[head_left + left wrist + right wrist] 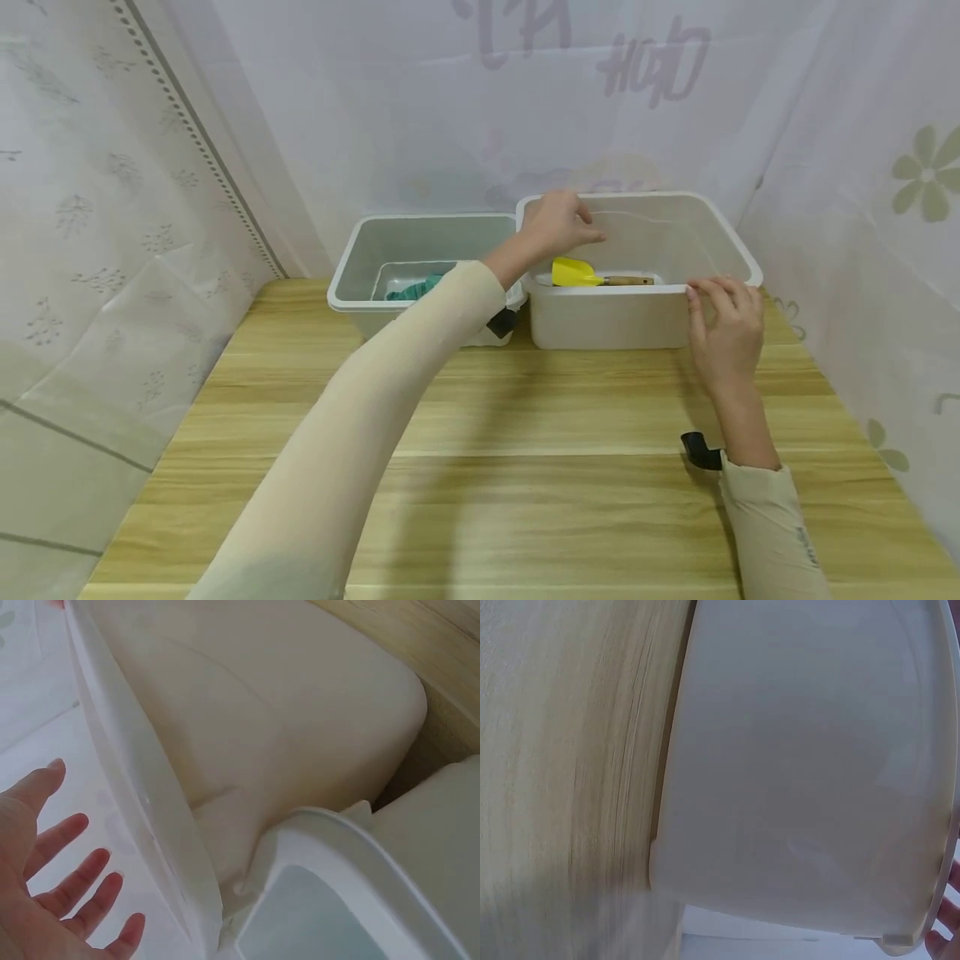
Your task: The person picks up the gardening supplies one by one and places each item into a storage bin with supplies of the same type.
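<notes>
Two white plastic bins stand side by side at the far end of the table. In the right bin [600,321] lies a small garden trowel [573,272] with a yellow blade and wooden handle. Above that bin's left part is my left hand [558,223]; the left wrist view shows its fingers spread, apart from the rim and holding nothing. At the front right, my right hand [726,333] grips the same bin's rim, fingers bent over it. Something teal and ridged [416,289], partly hidden by the rim and my left sleeve, lies in the left bin [360,306].
The bins stand on a wood-grain table [525,467], close against a pale printed curtain [420,108] at the back. More curtain hangs at both sides. A black mount [701,452] sticks out from my right cuff, and another [502,322] from my left.
</notes>
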{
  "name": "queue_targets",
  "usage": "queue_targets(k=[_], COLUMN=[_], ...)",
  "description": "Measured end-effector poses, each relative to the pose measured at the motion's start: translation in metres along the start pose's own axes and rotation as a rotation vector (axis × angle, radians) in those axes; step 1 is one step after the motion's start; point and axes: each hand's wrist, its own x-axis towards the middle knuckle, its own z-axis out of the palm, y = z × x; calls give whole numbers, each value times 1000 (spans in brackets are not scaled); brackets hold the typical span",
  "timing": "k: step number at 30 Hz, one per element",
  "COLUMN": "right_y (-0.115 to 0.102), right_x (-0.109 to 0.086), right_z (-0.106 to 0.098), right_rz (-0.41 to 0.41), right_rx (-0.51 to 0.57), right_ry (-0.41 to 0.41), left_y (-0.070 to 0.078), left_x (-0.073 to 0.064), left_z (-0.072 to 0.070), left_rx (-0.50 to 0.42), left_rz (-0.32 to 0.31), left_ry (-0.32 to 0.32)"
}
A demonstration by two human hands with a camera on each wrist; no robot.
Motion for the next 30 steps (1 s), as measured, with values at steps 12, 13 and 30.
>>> queue_targets(k=[12,13,30], right_y=[2,2,-10], right_x=[5,6,13], right_z=[-5,-5,-16], right_rz=[8,0,-1], right_rx=[-27,-29,-101], right_ry=[-50,-55,-132], left_y=[-3,-4,-18], left_x=[-6,-7,-23], left_z=[-1,-1,7], left_rx=[-17,-15,-71], left_rz=[31,28,160], left_ry=[52,58,195])
